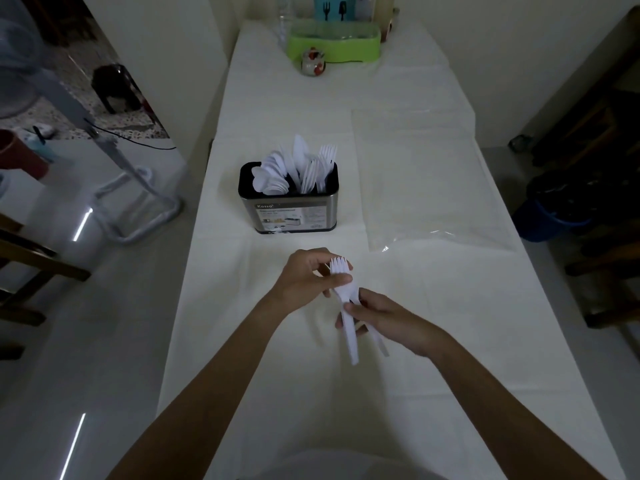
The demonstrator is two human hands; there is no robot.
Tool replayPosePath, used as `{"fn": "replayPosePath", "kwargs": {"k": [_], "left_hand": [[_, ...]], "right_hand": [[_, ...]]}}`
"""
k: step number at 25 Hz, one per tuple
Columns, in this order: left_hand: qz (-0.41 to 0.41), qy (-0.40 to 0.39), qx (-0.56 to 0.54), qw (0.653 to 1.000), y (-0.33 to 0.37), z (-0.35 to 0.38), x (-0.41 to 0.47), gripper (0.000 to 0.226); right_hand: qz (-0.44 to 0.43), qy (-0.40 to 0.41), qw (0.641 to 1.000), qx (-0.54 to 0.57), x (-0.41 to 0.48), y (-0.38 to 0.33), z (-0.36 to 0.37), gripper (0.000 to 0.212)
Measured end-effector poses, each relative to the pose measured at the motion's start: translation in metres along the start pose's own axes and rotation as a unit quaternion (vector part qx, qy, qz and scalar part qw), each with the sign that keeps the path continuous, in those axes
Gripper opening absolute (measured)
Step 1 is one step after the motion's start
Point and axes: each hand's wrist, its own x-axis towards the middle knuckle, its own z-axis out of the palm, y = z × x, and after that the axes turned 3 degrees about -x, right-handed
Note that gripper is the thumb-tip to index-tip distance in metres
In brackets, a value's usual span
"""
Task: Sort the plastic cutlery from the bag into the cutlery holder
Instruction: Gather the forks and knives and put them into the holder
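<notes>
Holding a few white plastic forks point(346, 294) between both hands, you have them over the near middle of the tabletop point(277, 375), seen from the head camera. Your left hand point(304, 277) curls its fingers round the fork heads, thumb pressed against the necks, with the tines poking out toward the far side. Your right hand point(391, 318) pinches the handles just nearer, and the handle ends stick out below it toward you. The two hands sit close together, joined by the forks.

Farther along, well apart from your hands, stands the cutlery holder point(291, 213), upright and a little left of centre. It carries spoons point(270, 174) on the left, knives point(300, 157) in the middle and more forks on the right. The clear bag point(429, 188) lies flat to the right of the holder. At the far end sit a green tray point(334, 43) and a small jar point(312, 62).
</notes>
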Motion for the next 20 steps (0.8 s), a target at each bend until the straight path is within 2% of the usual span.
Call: {"fn": "replayPosePath", "kwargs": {"k": [4, 7, 10, 11, 13, 15, 20], "left_hand": [[-0.003, 0.017, -0.032, 0.999, 0.011, -0.005, 0.007, 0.014], [-0.009, 0.035, -0.032, 0.999, 0.018, -0.008, 0.009, 0.019], [0.005, 0.036, -0.019, 0.999, 0.019, -0.013, 0.012, 0.021], [0.014, 0.031, -0.008, 0.999, 0.019, -0.015, 0.014, 0.021], [0.037, 0.013, 0.026, 0.999, 0.021, -0.019, 0.016, 0.021], [0.054, 0.0, 0.042, 0.998, 0.023, -0.022, 0.019, 0.022], [0.048, 0.042, 0.036, 0.997, 0.037, -0.03, 0.025, 0.032]], "right_hand": [[-0.006, -0.053, 0.993, 0.101, 0.007, -0.016, 0.001, 0.018], [-0.018, -0.041, 0.984, 0.172, 0.017, -0.017, 0.01, 0.028], [-0.019, -0.063, 0.978, 0.196, 0.021, -0.017, 0.011, 0.028], [-0.019, -0.064, 0.986, 0.151, 0.021, -0.019, 0.009, 0.028], [-0.017, -0.046, 0.997, -0.055, 0.024, -0.024, 0.001, 0.027], [-0.013, -0.038, 0.98, -0.194, 0.027, -0.033, -0.01, 0.024], [-0.016, -0.043, 0.987, -0.156, 0.037, -0.051, -0.027, 0.02]]}}
